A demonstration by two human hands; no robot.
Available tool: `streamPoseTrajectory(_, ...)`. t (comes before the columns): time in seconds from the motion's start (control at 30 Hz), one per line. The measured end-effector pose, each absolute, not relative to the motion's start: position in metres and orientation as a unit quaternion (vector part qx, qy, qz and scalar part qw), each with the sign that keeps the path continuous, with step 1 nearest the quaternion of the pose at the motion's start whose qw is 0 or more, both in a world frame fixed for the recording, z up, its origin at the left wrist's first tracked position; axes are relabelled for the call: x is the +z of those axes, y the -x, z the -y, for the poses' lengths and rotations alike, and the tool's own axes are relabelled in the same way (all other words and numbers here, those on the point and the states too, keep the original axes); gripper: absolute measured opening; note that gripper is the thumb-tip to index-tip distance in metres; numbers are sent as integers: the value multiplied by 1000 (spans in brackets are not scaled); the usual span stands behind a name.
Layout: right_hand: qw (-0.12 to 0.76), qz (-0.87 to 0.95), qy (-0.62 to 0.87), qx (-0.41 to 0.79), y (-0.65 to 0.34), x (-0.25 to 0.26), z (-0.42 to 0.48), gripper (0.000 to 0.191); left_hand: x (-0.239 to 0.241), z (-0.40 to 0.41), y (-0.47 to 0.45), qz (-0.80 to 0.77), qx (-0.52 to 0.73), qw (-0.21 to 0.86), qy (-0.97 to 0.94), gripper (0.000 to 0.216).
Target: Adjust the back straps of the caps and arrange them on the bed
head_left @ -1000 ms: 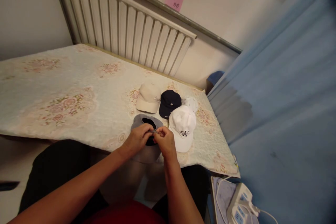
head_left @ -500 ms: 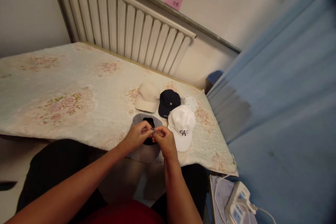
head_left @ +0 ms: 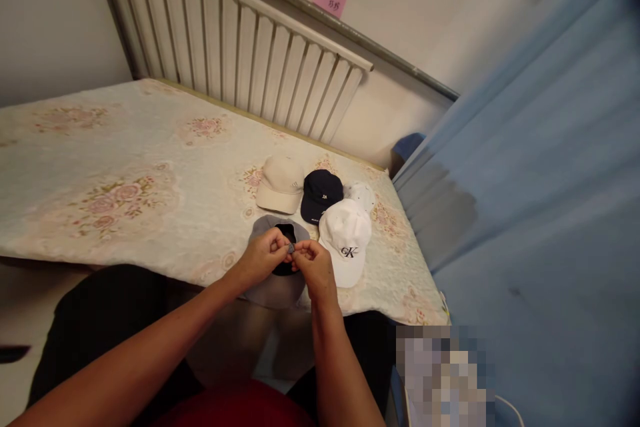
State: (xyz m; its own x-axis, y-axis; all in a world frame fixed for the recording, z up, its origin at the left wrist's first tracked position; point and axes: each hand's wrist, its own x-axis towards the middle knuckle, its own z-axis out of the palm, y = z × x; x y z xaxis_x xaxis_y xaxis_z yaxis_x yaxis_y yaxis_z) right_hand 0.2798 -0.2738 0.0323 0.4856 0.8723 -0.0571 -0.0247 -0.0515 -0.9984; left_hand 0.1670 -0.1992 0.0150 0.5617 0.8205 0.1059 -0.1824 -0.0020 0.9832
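Note:
Fingers of my left hand (head_left: 261, 255) and my right hand (head_left: 316, 268) meet in a pinch on a small grey-blue piece (head_left: 291, 248). It is too small to tell its kind, or whether it belongs to the hat below. Under both hands lies a grey brimmed hat (head_left: 276, 296), with its black inside partly showing. Close to my right hand rests a white cap (head_left: 345, 227) with black letters. Behind these are a navy cap (head_left: 323, 192), a beige cap (head_left: 280, 183) and a pale patterned cap (head_left: 364, 195).
The bed (head_left: 200, 173) has a floral cover. A radiator (head_left: 250, 53) runs along the wall behind it. On the right hangs a blue curtain (head_left: 525, 213). A blue object (head_left: 409, 145) sits in the far corner. The lower right is pixelated.
The small piece between my fingertips now shows a little more of its grey surface. Both hands stay in nearly the same place; the hats have not moved.

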Motion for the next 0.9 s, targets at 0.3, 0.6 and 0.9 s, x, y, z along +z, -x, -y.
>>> streamPoseTrajectory(0.3, 586, 326, 651, 356, -276, 33, 272, 7, 13, 200, -166, -273, 387, 646, -599, 17)
streamPoseTrajectory(0.6, 550, 365, 695, 285, -272, 43, 274, 3, 14, 200, -165, -303, 354, 601, -650, 15)
streamPoseTrajectory(0.9, 545, 368, 696, 289, -270, 43, 274, 11, 17, 203, -164, -323, 331, 582, -669, 12)
